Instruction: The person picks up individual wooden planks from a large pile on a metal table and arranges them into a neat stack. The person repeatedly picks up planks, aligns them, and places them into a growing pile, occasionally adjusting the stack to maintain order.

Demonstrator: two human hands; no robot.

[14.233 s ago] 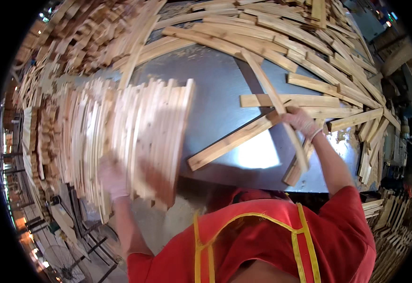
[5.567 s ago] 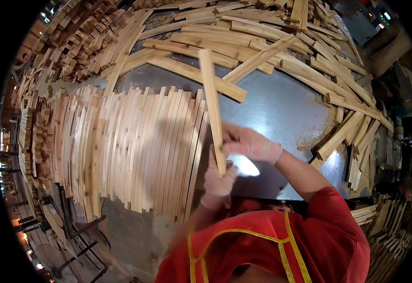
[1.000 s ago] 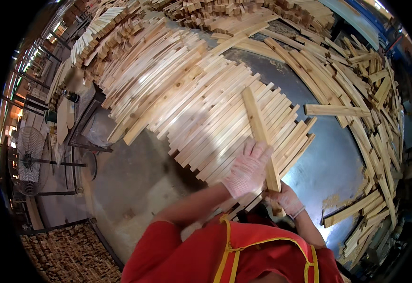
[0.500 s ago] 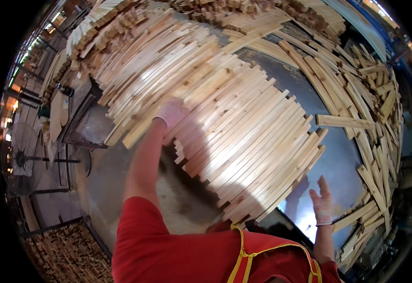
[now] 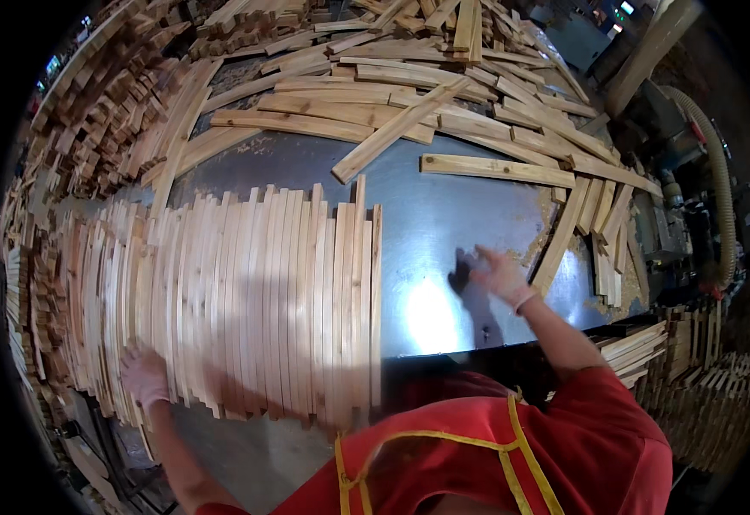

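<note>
A row of narrow wooden slats [image 5: 246, 300] lies side by side on the left of the metal table, with uneven ends. My left hand [image 5: 145, 376], in a pale glove, rests with its fingers laid out on the near ends of slats at the left of the row. To the right of the row, my right hand [image 5: 499, 280], also gloved, hovers above the bare metal tabletop [image 5: 426, 232]. Its fingers are stretched out and hold nothing. The nearest loose piece beyond it is a wooden board [image 5: 497, 169] lying crosswise.
Loose boards [image 5: 323, 116] lie jumbled across the back of the table, and more [image 5: 594, 210] lie at its right. Stacked wood [image 5: 100, 129] stands at the far left. Beyond the right edge are a ribbed hose [image 5: 718, 172] and a wooden post [image 5: 654, 51]. Sawdust dots the tabletop.
The view has swung to the right, so the slat row now appears at the left. My right hand has reached forward over the tabletop. My left hand remains at the slats.
</note>
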